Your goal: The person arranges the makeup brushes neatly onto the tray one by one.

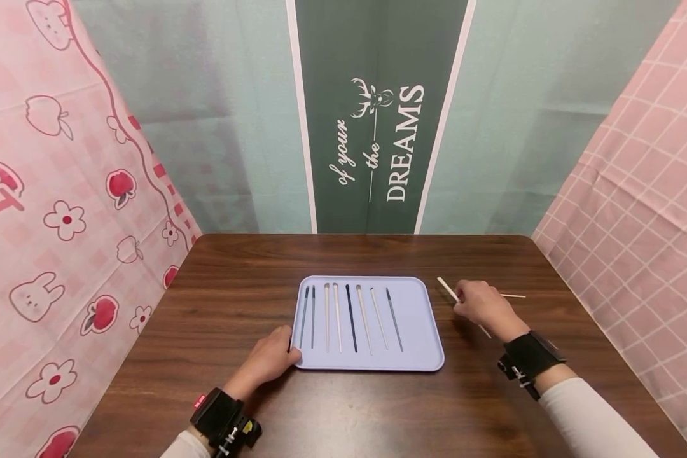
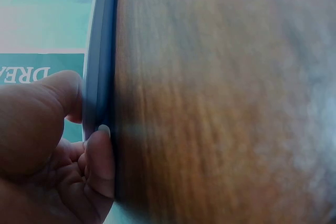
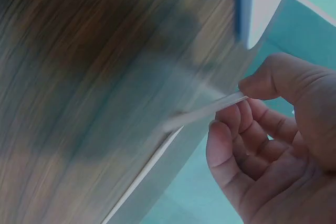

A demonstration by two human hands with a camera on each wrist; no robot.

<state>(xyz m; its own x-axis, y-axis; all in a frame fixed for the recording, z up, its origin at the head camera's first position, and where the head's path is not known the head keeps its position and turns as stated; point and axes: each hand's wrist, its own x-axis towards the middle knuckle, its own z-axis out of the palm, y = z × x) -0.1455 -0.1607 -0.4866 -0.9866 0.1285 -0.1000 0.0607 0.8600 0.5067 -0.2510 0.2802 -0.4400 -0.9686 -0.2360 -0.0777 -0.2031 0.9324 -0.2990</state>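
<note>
A pale lavender tray (image 1: 372,361) lies on the table, with several slim brushes side by side in it, among them a dark one (image 1: 351,318) and a blue-grey one (image 1: 395,319). My left hand (image 1: 271,354) grips the tray's near left corner; in the left wrist view the thumb lies on one side of the rim (image 2: 100,40) and the curled fingers on the other. To the tray's right, my right hand (image 1: 483,305) pinches a pale brush (image 1: 448,289) between thumb and fingers. That brush (image 3: 202,114) is blurred in the right wrist view.
Another pale thin stick (image 1: 513,295) lies on the brown wooden table (image 1: 246,267) beyond my right hand, partly hidden by it. Patterned pink cloths (image 1: 91,210) hang at both sides, and a green curtain with lettering (image 1: 383,127) hangs behind.
</note>
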